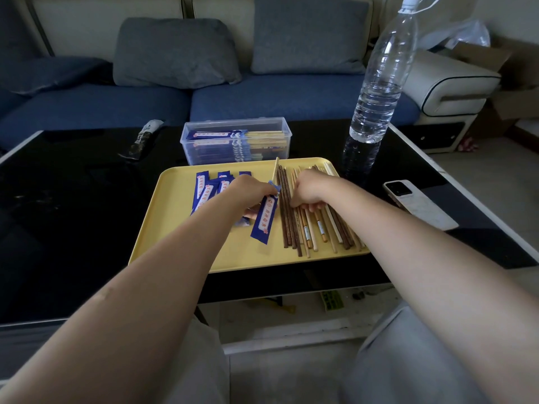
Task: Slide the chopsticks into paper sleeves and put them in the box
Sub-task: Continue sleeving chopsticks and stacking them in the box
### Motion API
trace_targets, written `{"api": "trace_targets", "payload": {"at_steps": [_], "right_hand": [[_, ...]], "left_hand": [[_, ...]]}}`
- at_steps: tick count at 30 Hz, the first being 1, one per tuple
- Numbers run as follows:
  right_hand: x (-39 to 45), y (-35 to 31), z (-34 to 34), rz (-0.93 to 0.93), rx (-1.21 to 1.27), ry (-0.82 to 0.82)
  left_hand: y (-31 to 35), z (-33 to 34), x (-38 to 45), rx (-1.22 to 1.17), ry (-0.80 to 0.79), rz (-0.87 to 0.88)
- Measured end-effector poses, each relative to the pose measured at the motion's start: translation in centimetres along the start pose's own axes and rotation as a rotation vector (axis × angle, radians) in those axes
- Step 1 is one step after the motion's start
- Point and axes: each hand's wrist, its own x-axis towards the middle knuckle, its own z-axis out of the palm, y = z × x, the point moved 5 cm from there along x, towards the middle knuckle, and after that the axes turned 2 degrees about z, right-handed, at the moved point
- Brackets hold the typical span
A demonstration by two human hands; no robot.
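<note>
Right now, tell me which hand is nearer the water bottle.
Right. The right hand rests on the loose chopsticks, the tray's side toward the water bottle; the left hand holds a paper sleeve farther away.

right hand (310,191) fingertips hidden, sleeve (264,218) print unreadable

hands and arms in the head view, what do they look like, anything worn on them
Both forearms are bare up to the frame edge: no sleeves show. The left hand and right hand have no gloves, and no watch or bracelet is visible at either wrist. Rings cannot be ruled out, as the fingers are mostly hidden. Light grey clothing covers the person's legs below.
</note>
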Motion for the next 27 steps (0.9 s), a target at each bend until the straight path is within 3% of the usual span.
{"api": "trace_targets", "payload": {"at_steps": [27], "right_hand": [[0.1, -1.2, 0.5, 0.034, -0.134, 0.069]], "left_hand": [[-0.4, -0.1, 0.3, 0.03, 0.026, -0.029]]}}
